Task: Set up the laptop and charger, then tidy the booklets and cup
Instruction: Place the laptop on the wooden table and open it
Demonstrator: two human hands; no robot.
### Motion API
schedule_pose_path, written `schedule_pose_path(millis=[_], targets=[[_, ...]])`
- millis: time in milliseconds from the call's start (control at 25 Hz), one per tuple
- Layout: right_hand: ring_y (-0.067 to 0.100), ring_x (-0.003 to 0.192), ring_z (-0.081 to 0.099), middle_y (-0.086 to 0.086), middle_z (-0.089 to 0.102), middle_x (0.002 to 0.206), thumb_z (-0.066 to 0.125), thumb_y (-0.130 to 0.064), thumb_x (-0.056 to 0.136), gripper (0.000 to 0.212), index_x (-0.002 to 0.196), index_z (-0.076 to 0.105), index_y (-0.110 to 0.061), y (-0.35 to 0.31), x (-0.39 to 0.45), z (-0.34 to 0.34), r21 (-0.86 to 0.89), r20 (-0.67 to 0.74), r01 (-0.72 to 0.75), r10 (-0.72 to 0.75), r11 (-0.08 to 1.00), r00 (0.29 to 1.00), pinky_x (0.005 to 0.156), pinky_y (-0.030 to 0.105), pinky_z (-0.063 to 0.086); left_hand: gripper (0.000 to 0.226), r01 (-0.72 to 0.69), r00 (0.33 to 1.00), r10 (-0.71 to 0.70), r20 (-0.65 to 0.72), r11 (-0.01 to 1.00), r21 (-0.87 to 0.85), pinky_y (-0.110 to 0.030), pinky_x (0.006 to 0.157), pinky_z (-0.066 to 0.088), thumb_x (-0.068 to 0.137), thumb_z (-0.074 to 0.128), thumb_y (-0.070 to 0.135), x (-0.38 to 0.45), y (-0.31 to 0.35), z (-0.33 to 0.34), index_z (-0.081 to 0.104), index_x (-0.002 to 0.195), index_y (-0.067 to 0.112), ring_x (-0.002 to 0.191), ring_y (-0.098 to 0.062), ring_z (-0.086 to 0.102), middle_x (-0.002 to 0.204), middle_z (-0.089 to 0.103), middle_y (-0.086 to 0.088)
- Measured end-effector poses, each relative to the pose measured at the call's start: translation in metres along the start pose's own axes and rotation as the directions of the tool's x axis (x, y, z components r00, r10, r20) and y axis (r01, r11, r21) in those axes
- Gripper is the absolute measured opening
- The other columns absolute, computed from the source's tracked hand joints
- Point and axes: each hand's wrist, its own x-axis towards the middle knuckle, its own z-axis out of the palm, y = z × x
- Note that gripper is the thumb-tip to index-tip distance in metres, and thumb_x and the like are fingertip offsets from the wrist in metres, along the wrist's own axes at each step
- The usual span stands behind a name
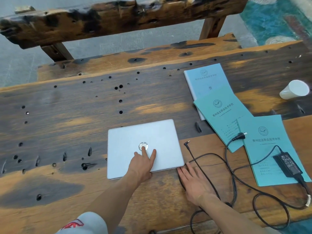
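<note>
Closed silver laptop (144, 147) lies flat on the worn wooden table (67, 112). Left hand (142, 163) rests spread on its lid; right hand (194, 183) lies flat on the table at the laptop's near right corner, over the black cable (211, 155). Charger brick (287, 164) sits on a teal booklet (268, 146). White cup (294, 89) lies tipped on its side, far right.

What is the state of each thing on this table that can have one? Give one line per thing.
Laptop: lid closed, flat, not plugged in.
Charger brick: lying on a booklet, cable loose.
Barrel plug: free, beside the laptop.
Wall plug: unplugged, on a booklet.
Booklets: three, closed, overlapping.
Cup: tipped on its side.
Left hand: open, on the lid.
Right hand: open, flat.
</note>
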Motion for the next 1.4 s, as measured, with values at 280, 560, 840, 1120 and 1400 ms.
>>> schedule_pose_path(millis=[280,560,840,1120,1400], targets=[[0.022,0.152,-0.004,0.009,-0.004,0.165,0.038,-0.015,0.094,0.075,0.156,-0.004,-0.008,0.000,0.011,-0.009,-0.008,0.056,0.039,-0.039,0.999,0.998,0.124,0.037,0.002,0.076,-0.056,0.998,0.057,-0.004,0.997,0.055,-0.036,0.063,0.038,0.091,0.058,0.040,-0.018,-0.009,-0.023,0.019,0.150,0.012,0.093,-0.037,0.066,0.159,0.014,-0.026],[0.031,0.150,0.009,0.003,-0.012,0.165,0.043,-0.017,0.093,0.080,0.156,-0.006,-0.017,-0.002,0.008,-0.014,-0.016,0.085,0.005,-0.004,1.000,0.996,0.122,0.039,0.012,0.034,-0.091,0.990,0.098,-0.105,0.993,0.070,-0.035,0.061,0.037,0.090,0.052,0.033,-0.046,-0.027,-0.056,0.052,0.117,0.012,0.089,-0.036,0.066,0.113,0.058,-0.010],[0.031,0.148,0.018,-0.009,-0.008,0.165,0.045,-0.021,0.094,0.077,0.156,0.000,-0.028,-0.001,0.010,-0.029,0.014,0.165,-0.030,0.027,0.999,0.986,0.120,0.038,0.020,0.032,-0.157,0.924,0.215,-0.317,0.968,0.198,-0.031,0.062,0.044,0.095,0.047,0.045,-0.055,-0.078,-0.110,0.062,0.106,0.019,0.086,-0.029,0.067,0.106,0.060,-0.002],[0.024,0.139,0.039,-0.008,-0.002,0.165,0.040,-0.014,0.095,0.071,0.157,0.009,-0.024,-0.005,0.013,-0.056,-0.023,0.257,-0.007,0.012,1.000,0.966,0.107,0.041,0.042,0.035,-0.086,0.854,0.113,-0.508,0.993,0.076,-0.026,0.062,0.047,0.100,0.045,0.045,-0.040,-0.116,-0.143,0.069,0.100,0.020,0.080,-0.018,0.066,0.095,0.066,0.004],[0.025,0.138,0.041,-0.005,0.009,0.165,0.037,-0.017,0.097,0.064,0.156,0.014,-0.022,-0.009,0.019,-0.069,-0.100,0.305,-0.005,0.035,0.995,0.952,0.102,0.045,0.044,0.025,0.048,0.776,-0.065,-0.628,0.998,-0.043,-0.029,0.064,0.046,0.099,0.054,0.036,-0.001,-0.140,-0.179,0.072,0.105,0.020,0.088,-0.020,0.067,0.097,0.071,0.002]])
